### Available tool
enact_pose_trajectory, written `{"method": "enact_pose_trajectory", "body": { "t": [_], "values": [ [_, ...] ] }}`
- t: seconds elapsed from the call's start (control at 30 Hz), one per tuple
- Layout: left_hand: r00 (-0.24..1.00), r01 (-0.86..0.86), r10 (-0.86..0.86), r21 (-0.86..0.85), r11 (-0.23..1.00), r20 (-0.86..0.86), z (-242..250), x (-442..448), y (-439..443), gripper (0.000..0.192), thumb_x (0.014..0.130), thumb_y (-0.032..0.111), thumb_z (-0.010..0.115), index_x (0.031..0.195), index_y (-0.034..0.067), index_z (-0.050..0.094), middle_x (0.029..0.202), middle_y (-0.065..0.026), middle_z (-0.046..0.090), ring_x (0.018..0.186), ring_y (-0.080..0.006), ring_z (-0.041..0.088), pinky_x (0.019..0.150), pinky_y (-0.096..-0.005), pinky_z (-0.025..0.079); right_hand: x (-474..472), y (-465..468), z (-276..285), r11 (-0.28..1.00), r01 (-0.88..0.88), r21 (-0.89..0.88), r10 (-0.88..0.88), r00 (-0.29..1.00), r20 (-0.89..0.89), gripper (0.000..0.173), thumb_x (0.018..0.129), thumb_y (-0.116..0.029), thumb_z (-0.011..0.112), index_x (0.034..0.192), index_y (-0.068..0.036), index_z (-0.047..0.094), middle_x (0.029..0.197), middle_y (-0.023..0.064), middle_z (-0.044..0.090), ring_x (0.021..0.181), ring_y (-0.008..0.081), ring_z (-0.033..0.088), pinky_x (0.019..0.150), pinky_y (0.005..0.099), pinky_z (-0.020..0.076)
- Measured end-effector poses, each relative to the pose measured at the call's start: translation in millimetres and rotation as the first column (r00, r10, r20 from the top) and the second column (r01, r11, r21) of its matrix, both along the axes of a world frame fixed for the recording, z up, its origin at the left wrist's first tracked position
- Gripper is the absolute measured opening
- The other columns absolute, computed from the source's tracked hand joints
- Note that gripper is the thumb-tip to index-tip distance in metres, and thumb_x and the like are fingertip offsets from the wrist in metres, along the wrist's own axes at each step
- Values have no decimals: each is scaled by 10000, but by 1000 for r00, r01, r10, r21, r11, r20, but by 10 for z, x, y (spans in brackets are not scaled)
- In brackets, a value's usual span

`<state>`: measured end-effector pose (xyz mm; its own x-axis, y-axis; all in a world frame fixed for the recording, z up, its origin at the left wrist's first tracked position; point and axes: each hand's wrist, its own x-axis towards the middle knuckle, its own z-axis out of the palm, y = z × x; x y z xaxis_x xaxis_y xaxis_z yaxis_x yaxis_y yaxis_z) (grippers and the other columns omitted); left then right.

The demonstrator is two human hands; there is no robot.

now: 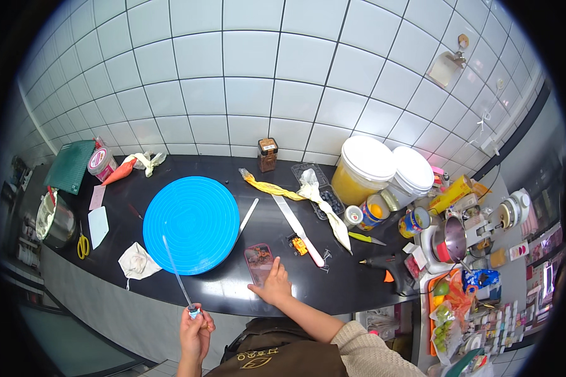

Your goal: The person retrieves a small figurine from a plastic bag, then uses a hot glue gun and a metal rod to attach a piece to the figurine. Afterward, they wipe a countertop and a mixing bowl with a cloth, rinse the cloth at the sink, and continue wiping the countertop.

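My left hand (pixel 197 332) grips the lower end of a thin translucent stick (pixel 175 268) with a small blue and black piece (pixel 194 312) at the fingertips. The stick's far end reaches over the blue ringed mat on a round turntable (pixel 191 224). My right hand (pixel 276 285) lies with thumb and fingers spread at the near right corner of a smartphone (pixel 258 259) in a pink-rimmed case. Its screen is lit with an orange picture. Right of the phone are a small orange toy vehicle (pixel 298 245) and a long spatula (pixel 299 231) with a pale pink handle.
A crumpled white cloth (pixel 138 261) touches the turntable's left side. Yellow scissors (pixel 83 246) and a metal pot (pixel 59 221) are farther left. Piping bags (pixel 329 212), lidded buckets (pixel 365 165), a green-handled knife (pixel 365 238) and a black glue gun (pixel 391 271) occupy the right side.
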<state>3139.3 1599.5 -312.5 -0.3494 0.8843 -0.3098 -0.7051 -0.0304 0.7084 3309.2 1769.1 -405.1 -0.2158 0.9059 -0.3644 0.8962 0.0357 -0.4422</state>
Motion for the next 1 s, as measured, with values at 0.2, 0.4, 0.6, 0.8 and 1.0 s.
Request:
{"method": "enact_pose_trajectory", "body": {
  "t": [0.2,0.4,0.6,0.8,1.0],
  "values": [
    [996,-85,84,-51,995,-16,-75,200,-40,258,926,92,509,1163,78,408,839,-117,576,645,-156,526,589,-267,435,24,-105,-11,992,-127,18,125,988,94,1244,583,-407,809,1419,67,19,1364,295,289,1244,381,361,941,465,423],
    [924,-274,239,-83,958,-298,-155,414,-227,405,958,105,446,1319,154,268,978,-125,564,626,-119,502,578,-235,416,482,-211,57,942,-26,-333,-78,952,-295,1260,606,-395,776,1410,75,-72,1310,331,353,1198,405,441,1001,396,383],
    [806,-399,427,156,904,-410,-124,500,-178,223,957,97,438,1171,68,498,974,-31,470,800,-111,476,696,-267,422,714,-636,760,921,-188,-343,-5,871,-491,1217,665,-414,765,1404,66,-75,1323,336,339,1216,417,430,1021,402,345],
    [843,-354,440,298,887,-308,325,579,21,889,804,607,584,1431,90,226,1276,-55,454,1189,-200,458,982,-441,414,318,-889,1421,849,-521,-86,295,603,-741,1177,699,-362,760,1421,33,-81,1368,342,274,1299,407,334,1054,403,316],
    [812,-508,569,322,799,-130,520,40,-258,859,824,576,563,1458,136,184,1252,-109,478,1112,-246,526,888,-468,501,-399,-1257,1523,695,-719,29,481,435,-761,1127,718,-301,726,1423,13,-97,1402,346,210,1303,446,306,1062,434,313]
  ]
}}
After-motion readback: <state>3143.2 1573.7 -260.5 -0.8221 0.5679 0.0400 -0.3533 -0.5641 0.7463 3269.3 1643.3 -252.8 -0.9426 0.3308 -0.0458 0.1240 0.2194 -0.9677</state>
